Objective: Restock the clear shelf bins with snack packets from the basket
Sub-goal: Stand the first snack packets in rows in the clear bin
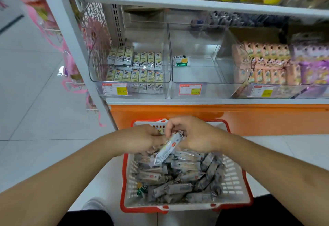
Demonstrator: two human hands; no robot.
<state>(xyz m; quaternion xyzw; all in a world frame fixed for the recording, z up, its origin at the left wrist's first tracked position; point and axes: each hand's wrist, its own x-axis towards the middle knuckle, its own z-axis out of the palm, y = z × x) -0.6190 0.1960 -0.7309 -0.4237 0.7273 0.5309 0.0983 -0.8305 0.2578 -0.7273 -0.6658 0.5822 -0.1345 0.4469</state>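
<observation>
Packet point(168, 149) slants over basket point(229, 179), top end pinched by both hands point(142, 139) point(194, 135); near-empty middle bin point(195, 76) straight ahead, above.

Red-rimmed white basket point(231, 186), grey-white packets point(179, 188), orange shelf base point(249, 118)

Price tags on the clear bins

The yellow patch of the left bin's price tag point(114, 89) reads about "15.80"; the middle bin's price tag point(190, 89) reads about "19.90". The right bin's tag point(261, 90) and the packet print are too blurred to read.
</observation>
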